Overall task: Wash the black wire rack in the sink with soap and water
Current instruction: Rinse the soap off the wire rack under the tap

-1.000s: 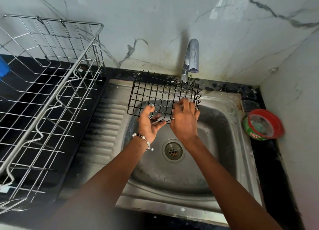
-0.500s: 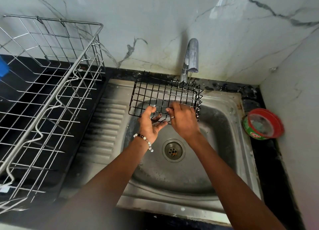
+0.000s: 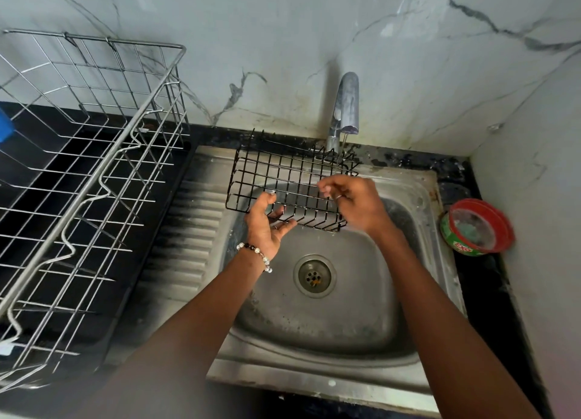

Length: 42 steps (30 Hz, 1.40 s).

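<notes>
Black wire rack (image 3: 283,179): held tilted above the sink (image 3: 418,192) basin, under the tap (image 3: 344,110). Left hand (image 3: 267,227): grip closed around the rack's near edge from below. Right hand (image 3: 355,201): fingers on the rack's right end, blurred; grip cannot be told. Drain (image 3: 312,275): below. Red-lidded soap tub (image 3: 478,227): on dark surface (image 3: 490,277), right. Steel dish basket (image 3: 85,154): left.

The black wire rack (image 3: 292,183) — a shallow rectangular grid basket with spiked wire ends along its far edge — is held tilted above the steel sink (image 3: 330,318) basin, its far right corner just under the tap (image 3: 344,110), near edge lower.
</notes>
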Motion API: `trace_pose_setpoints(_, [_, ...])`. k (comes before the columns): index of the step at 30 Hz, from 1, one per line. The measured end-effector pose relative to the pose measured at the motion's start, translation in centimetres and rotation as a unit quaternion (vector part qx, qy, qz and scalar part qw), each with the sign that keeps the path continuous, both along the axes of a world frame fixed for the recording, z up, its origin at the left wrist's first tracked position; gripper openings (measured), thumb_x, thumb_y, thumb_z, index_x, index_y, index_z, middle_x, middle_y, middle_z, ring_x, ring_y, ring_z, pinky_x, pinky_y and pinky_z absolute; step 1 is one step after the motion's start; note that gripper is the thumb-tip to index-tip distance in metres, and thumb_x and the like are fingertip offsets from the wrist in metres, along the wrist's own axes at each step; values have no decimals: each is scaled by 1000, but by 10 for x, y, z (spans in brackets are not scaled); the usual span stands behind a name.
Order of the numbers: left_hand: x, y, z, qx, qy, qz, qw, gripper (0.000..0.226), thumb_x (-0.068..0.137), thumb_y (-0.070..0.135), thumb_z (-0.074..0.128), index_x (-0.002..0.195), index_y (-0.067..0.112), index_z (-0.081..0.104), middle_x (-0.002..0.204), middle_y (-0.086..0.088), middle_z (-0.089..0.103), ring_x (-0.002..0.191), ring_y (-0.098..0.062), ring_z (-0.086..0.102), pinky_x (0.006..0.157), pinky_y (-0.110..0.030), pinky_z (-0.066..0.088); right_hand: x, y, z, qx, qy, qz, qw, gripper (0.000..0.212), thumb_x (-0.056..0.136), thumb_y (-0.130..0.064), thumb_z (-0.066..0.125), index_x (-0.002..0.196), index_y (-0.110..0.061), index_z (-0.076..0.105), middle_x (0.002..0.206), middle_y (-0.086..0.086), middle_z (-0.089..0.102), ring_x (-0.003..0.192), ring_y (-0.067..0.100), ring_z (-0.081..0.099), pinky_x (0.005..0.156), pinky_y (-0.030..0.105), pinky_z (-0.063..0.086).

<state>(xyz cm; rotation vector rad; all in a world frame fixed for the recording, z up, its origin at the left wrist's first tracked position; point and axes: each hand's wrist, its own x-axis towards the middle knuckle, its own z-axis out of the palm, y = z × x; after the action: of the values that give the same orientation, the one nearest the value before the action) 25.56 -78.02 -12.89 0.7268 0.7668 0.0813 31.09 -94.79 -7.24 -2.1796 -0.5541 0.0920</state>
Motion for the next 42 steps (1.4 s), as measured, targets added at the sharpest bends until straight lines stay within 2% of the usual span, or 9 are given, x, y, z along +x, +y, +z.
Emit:
trace_pose_setpoints(5, [-2, 3, 0, -9, -2, 7, 1000, 8, 84, 20, 63, 82, 16, 56, 100, -9, 48, 98, -24, 51, 91, -61, 50, 10, 5, -8, -59, -74, -136, 986, 26, 87, 8, 53, 106, -1, 69, 105, 15, 70, 96, 26, 64, 90, 29, 49])
trace_pose_setpoints(13, [-6, 17, -1, -10, -2, 21, 1000, 5, 84, 21, 61, 87, 17, 59, 102, -10, 47, 92, -21, 53, 88, -58, 53, 6, 1, -27, -134, -152, 14, 979, 29, 80, 0, 66, 101, -19, 70, 106, 2, 59, 105, 22, 51, 90, 43, 42])
trace_pose_setpoints(16, [-7, 20, 1, -12, -4, 22, 1000, 6, 84, 21, 61, 89, 18, 60, 99, -9, 47, 92, -20, 54, 88, -58, 52, 16, -7, -28, -106, -104, -111, 983, 22, 81, 0, 67, 98, -13, 69, 106, 8, 58, 101, 23, 52, 88, 30, 44])
trace_pose_setpoints(21, [-7, 19, 3, -14, 0, 20, 1000, 5, 85, 22, 60, 87, 19, 57, 95, -7, 47, 85, -18, 55, 90, -60, 51, 9, 1, -25, -128, -126, -76, 981, 15, 84, -8, 68, 98, -5, 69, 101, 12, 57, 94, 22, 51, 79, 23, 36])
trace_pose_setpoints(25, [-9, 19, 4, -8, -4, 13, 1000, 5, 87, 22, 59, 88, 19, 56, 96, -8, 48, 83, -18, 56, 91, -61, 49, 13, 9, -4, 73, 56, -172, 981, 9, 86, -5, 66, 91, -11, 70, 95, 5, 67, 84, 13, 60, 78, 20, 50])
trace_pose_setpoints(29, [-11, 22, 4, 12, 6, -3, 1000, 3, 87, 22, 58, 87, 19, 57, 92, -7, 49, 85, -18, 55, 91, -60, 50, 22, 14, 38, 306, 372, -156, 862, 16, 93, 5, 48, 96, 7, 63, 89, 19, 67, 82, 27, 68, 70, 30, 59])
trace_pose_setpoints(35, [-16, 19, 5, 44, 20, -30, 998, 11, 80, 24, 62, 77, 19, 53, 85, -9, 49, 73, -25, 59, 92, -58, 50, 37, 8, 68, 151, 437, -75, 883, 20, 93, 11, 45, 108, 16, 57, 98, 30, 64, 93, 37, 68, 70, 41, 61])
trace_pose_setpoints(38, [-15, 20, 7, 45, 23, -32, 998, 17, 65, 28, 66, 74, 19, 56, 86, -9, 50, 90, -32, 57, 83, -55, 55, 37, 5, 67, 10, 411, -30, 911, 20, 92, 11, 46, 107, 17, 59, 96, 31, 65, 88, 36, 70, 70, 38, 61])
trace_pose_setpoints(42, [-13, 18, 7, 42, 15, -26, 999, 17, 65, 28, 66, 76, 19, 56, 84, -8, 50, 90, -26, 54, 82, -54, 56, 32, 7, 56, 18, 408, -30, 912, 19, 90, 16, 46, 102, 19, 60, 91, 29, 65, 82, 33, 71, 67, 37, 61])
